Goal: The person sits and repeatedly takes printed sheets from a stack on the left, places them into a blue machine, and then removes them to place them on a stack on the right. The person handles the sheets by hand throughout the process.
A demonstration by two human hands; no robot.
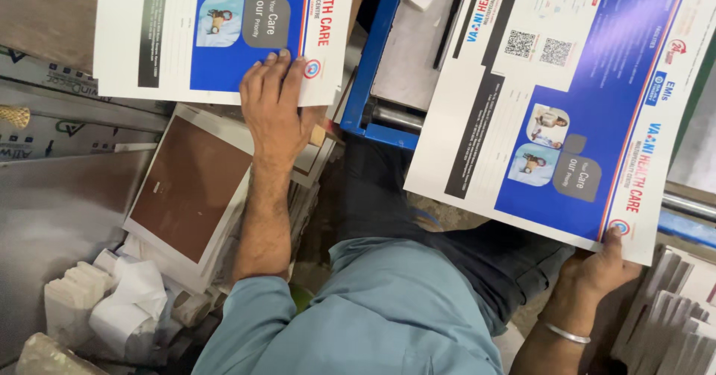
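Crowded workshop floor seen from above, packed with stock and machine parts. At the left edge, a grey panel [52,218] lying flat, with wrapped boards [45,114] above it toward the top-left corner. In the middle top, a blue metal frame [373,61] around a grey plate [410,47], a steel roller [395,115] along its near side. At the right edge, another steel bar [690,205] over a blue rail [686,227].

Largest of the prints: the right sheet [552,99], white and blue with small photos, slanting from the top edge down toward the lower right, over the frame and the lap. Gripped at its lower corner by the right hand [597,270], thumb on top, a metal bangle [564,334] at the wrist.

Next, the left sheet [171,39], same design, lying at the top left. Pressed flat at its near edge by the left hand [277,106], fingers spread on the paper, palm down, not curled around it.

Below that hand, a brown board [186,188] on a stack of white ones. Near the bottom-left corner, crumpled white paper [127,300]. In the bottom-right corner, a fanned stack of cards [671,315].
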